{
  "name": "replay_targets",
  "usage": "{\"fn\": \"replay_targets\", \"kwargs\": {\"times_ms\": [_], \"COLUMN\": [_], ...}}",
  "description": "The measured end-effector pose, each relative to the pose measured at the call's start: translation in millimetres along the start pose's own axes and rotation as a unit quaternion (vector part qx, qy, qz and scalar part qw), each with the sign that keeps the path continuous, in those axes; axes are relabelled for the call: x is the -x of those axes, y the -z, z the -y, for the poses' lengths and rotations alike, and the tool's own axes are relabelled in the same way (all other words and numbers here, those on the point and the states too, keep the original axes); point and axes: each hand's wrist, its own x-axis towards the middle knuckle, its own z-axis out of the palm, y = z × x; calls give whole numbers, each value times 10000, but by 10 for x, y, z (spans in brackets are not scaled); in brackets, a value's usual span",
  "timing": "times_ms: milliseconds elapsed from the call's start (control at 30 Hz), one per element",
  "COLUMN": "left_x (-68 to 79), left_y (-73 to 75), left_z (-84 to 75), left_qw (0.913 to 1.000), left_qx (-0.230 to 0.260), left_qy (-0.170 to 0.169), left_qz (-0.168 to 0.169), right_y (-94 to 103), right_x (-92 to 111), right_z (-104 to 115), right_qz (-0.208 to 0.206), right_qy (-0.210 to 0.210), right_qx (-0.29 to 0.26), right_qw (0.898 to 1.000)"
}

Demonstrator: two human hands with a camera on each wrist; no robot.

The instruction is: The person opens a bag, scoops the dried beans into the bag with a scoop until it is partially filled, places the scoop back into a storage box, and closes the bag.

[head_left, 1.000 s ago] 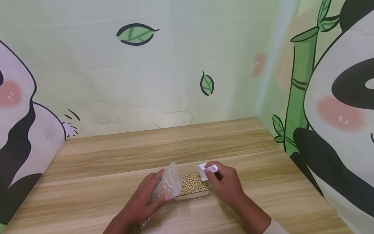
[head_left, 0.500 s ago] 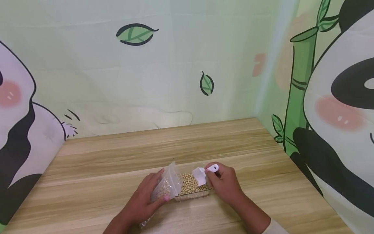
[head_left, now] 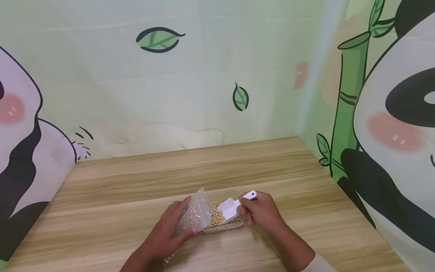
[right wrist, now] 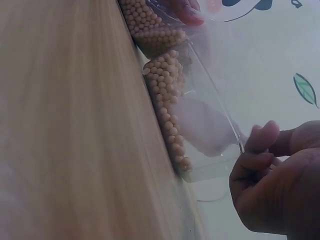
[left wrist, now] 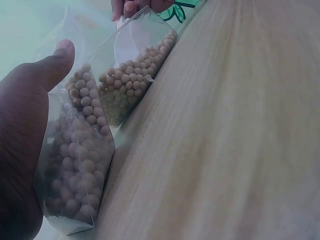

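A clear plastic bag [head_left: 200, 206] partly filled with round beige beans leans at the left end of a clear box [head_left: 224, 227]. My left hand [head_left: 164, 236] holds the bag, thumb on the near side and fingers on the far side. More of the same beans [left wrist: 132, 77] lie in the box, as the left wrist view shows. My right hand [head_left: 266, 215] pinches the handle of a white scoop [head_left: 228, 209], its blade tilted down into the box at the beans. Through the box wall in the right wrist view, the scoop's blade [right wrist: 205, 127] looks blurred.
The box stands on a wood-grain table [head_left: 163, 177]. Behind it rises a pale green wall cloth [head_left: 190, 83] printed with leaves, and a panda-and-bamboo print [head_left: 350, 102] lines the right side.
The scoop's blade has moved left and down toward the near side of the box, and its handle has tilted as my right fingers shifted. My left hand and the bag have stayed put.
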Motion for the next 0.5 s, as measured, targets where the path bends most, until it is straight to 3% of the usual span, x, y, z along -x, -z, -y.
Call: {"fn": "replay_targets", "kwargs": {"times_ms": [267, 400, 500], "left_x": [-7, -12, -11], "left_y": [-14, -17, -21], "left_z": [19, 28, 35], "left_qw": [9999, 9999, 9998], "left_qx": [-49, -56, -52], "left_qy": [-93, -132, -177], "left_qz": [-43, -63, -96], "right_y": [38, 27, 8], "right_x": [5, 5, 4], "right_z": [31, 48, 42], "right_qz": [488, 371, 46], "right_qy": [-346, -346, -304], "right_qx": [-363, -535, -494], "right_qw": [9975, 9973, 9983]}}
